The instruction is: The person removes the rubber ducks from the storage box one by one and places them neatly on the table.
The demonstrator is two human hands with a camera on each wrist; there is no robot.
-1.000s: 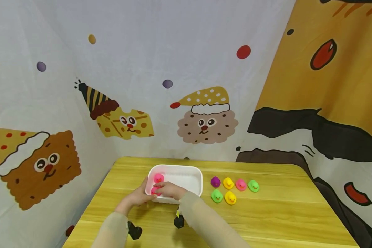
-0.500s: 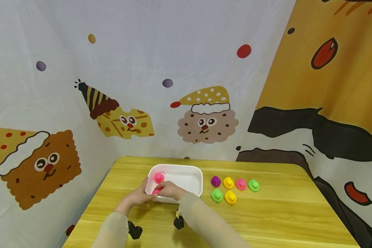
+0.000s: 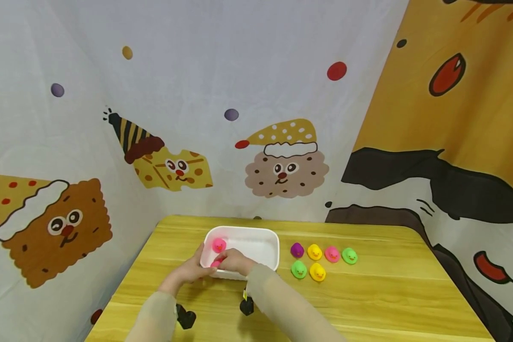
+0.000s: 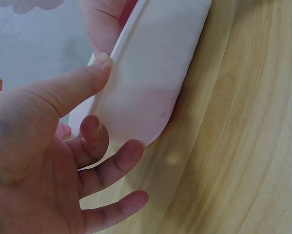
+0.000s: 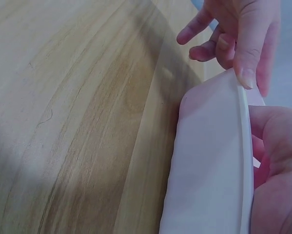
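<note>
A white plastic box (image 3: 261, 240) stands on the table, a pink rubber duck (image 3: 219, 245) in its far left corner. My left hand (image 3: 190, 271) holds the box's near left corner; in the left wrist view its thumb (image 4: 82, 80) presses on the rim, fingers bent around the corner outside. Reaching over the near wall, my right hand (image 3: 237, 262) pinches a second pink rubber duck (image 3: 215, 264) inside the box, near its left end. That duck is mostly covered by the fingers. In the right wrist view, the box wall (image 5: 209, 161) hides my right fingertips.
Right of the box sit several rubber ducks in two rows: a purple duck (image 3: 297, 250), yellow duck (image 3: 314, 252), pink duck (image 3: 332, 254) and green duck (image 3: 349, 256) behind, another green duck (image 3: 299, 270) and yellow duck (image 3: 318, 272) in front. A printed cloth (image 3: 222, 61) hangs behind the wooden table (image 3: 389, 294).
My right fingers, spread over the near pink duck a second ago, have drawn together on it. The duck has shifted slightly right. My left hand and the box have stayed put.
</note>
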